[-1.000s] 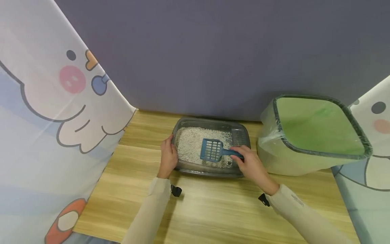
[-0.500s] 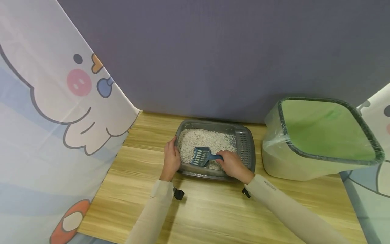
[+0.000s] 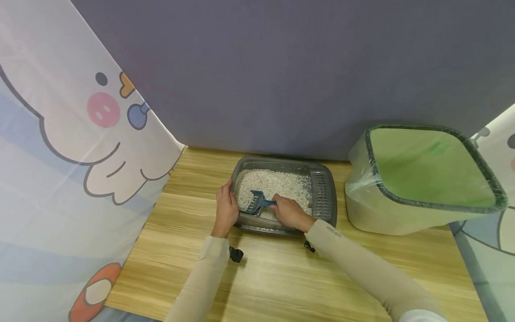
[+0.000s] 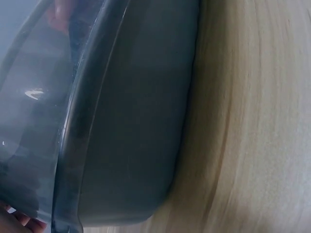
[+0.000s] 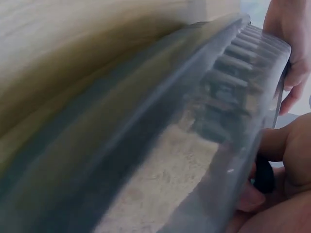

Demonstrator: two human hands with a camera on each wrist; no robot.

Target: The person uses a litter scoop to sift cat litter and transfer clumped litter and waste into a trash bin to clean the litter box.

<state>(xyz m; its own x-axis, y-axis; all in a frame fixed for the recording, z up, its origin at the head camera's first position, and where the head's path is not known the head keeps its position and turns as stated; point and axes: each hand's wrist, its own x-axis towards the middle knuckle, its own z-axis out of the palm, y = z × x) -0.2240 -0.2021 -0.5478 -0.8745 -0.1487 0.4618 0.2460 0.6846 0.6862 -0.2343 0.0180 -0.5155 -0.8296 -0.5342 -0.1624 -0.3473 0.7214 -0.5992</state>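
A grey litter box [image 3: 325, 194] with pale cat litter [image 3: 277, 180] in it sits on the wooden table in the head view. My left hand [image 3: 226, 209] grips its left rim; in the left wrist view fingertips [image 4: 29, 224] show at the box's edge. My right hand [image 3: 290, 212] holds the handle of a blue slotted litter scoop [image 3: 254, 203]. The scoop's head is tilted down at the litter, near the box's front left corner. In the right wrist view the dark handle end [image 5: 264, 175] pokes out of my curled right hand, and the box wall covers the scoop's head.
A large pale green bin [image 3: 378, 214] with a clear liner folded over its dark rim stands right of the litter box. A grey wall [image 3: 265, 80] rises behind the table [image 3: 257, 286]. Cartoon-printed panels [image 3: 52, 147] flank both sides.
My right hand has carried the scoop leftward over the litter and tipped it from lying flat to steeply tilted. The left hand stays at the box's left rim.
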